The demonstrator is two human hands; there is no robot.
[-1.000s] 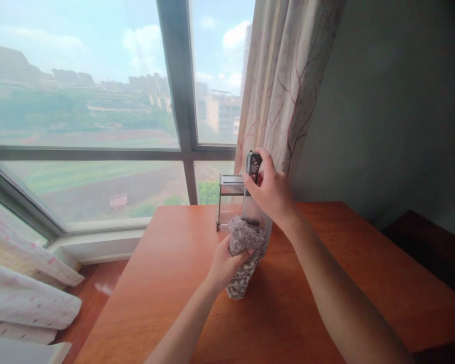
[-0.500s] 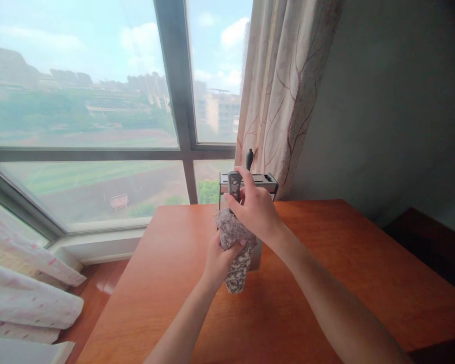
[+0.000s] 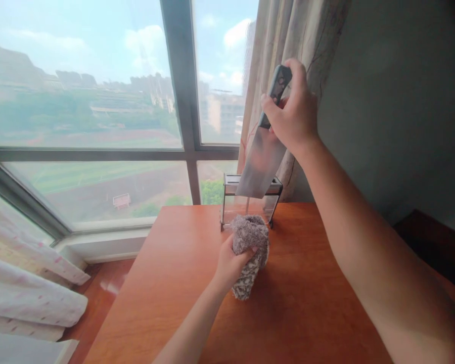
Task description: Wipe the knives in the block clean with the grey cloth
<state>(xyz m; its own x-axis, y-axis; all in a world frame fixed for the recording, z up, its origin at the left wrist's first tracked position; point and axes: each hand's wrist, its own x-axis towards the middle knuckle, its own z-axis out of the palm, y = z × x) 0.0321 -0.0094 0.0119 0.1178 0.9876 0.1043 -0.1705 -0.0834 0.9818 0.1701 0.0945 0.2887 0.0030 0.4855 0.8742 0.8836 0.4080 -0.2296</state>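
Between one and two o'clock from the middle of the view, the right hand point(image 3: 298, 111) has its thumb and fingers clamped on the dark handle point(image 3: 280, 83) of a cleaver point(image 3: 261, 162). The cleaver leans, handle end toward half past twelve and broad blade toward half past six, raised just above the cloth and apart from it. Between five and six o'clock, the left hand point(image 3: 231, 260) grips a bunched grey fluffy cloth point(image 3: 250, 237), thumb pressed across the near side, the other fingers mostly hidden; whether its lower end touches the table point(image 3: 167, 283) I cannot tell. At twelve o'clock from the cloth, a metal-framed stand point(image 3: 231, 189) sits on the tabletop, partly covered by the blade. A curtain point(image 3: 267, 50) hangs toward one o'clock, beside the window point(image 3: 179, 76).
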